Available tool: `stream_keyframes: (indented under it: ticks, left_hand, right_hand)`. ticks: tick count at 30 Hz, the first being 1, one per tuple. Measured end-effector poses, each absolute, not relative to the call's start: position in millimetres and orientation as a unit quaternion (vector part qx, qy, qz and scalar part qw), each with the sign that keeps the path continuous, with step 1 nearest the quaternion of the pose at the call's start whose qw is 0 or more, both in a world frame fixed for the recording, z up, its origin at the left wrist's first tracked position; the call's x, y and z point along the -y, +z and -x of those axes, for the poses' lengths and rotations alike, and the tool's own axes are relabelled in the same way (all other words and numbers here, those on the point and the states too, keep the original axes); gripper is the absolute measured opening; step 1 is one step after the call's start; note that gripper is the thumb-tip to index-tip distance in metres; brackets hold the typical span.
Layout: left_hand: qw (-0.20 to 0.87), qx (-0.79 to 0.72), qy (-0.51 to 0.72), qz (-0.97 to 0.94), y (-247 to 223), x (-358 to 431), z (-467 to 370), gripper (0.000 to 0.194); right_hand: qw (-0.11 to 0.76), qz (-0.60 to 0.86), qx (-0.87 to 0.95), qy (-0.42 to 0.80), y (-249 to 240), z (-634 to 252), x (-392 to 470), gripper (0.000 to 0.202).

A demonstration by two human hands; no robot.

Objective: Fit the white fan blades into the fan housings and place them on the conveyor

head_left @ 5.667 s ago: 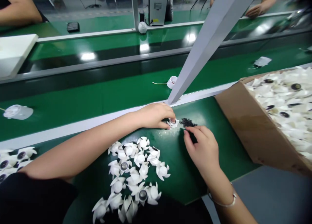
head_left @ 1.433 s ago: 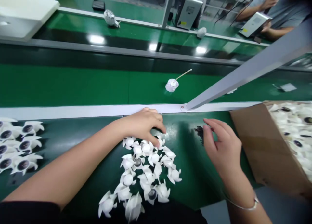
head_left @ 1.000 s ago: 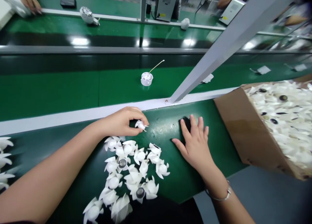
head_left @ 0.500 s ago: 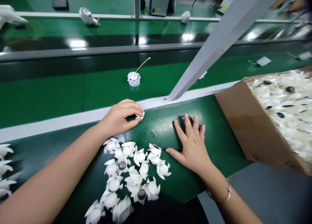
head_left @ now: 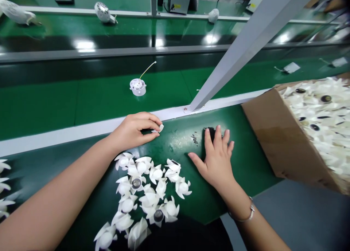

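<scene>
Near the pale rail, my left hand is closed in a pinch on a white fan blade, mostly covered by the fingers. My right hand lies spread over a black item on the green work surface; its kind cannot be made out under the fingers. Just left of those fingertips is a small scatter of tiny dark pieces. Between my forearms lies a loose group of white fan blades, a few showing a dark round hub.
A cardboard box full of white fan blades stands at the right. Beyond the rail, a white round fan housing with a thin wire sits on the green belt. A slanted grey post rises from the rail.
My right hand has slid slightly right, and the small dark pieces now show beside it. The fan housing has shifted left on the belt. My left hand stays nearly in place.
</scene>
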State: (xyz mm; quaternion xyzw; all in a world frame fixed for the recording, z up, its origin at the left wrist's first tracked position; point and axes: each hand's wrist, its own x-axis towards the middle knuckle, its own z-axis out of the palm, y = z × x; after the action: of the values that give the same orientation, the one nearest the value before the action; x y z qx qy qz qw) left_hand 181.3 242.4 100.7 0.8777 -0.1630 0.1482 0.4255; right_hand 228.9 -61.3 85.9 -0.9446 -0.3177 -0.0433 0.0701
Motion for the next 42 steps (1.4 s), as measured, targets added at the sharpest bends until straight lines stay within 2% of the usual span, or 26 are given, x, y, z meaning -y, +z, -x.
stream_keyframes:
  ticks: [10,17,31,36,42]
  left_hand:
    - [0.419,0.159,0.146,-0.882,101,-243,-182,0.007]
    - [0.421,0.159,0.146,-0.881,100,-243,-182,0.007]
    - [0.419,0.173,0.15,-0.879,99,-243,-182,0.008]
    - [0.429,0.182,0.146,-0.873,100,-243,-181,0.006]
    - [0.437,0.211,0.139,-0.863,98,-244,-181,0.009]
  right_hand:
    - [0.051,0.925,0.374,-0.03,90,-226,61,0.081]
    - [0.065,0.956,0.28,-0.065,83,-229,67,0.089]
    - [0.048,0.944,0.323,-0.045,83,-228,70,0.087]
    - [0.05,0.953,0.296,-0.043,84,-224,71,0.069]
    - [0.129,0.932,0.265,-0.211,91,-238,75,0.022]
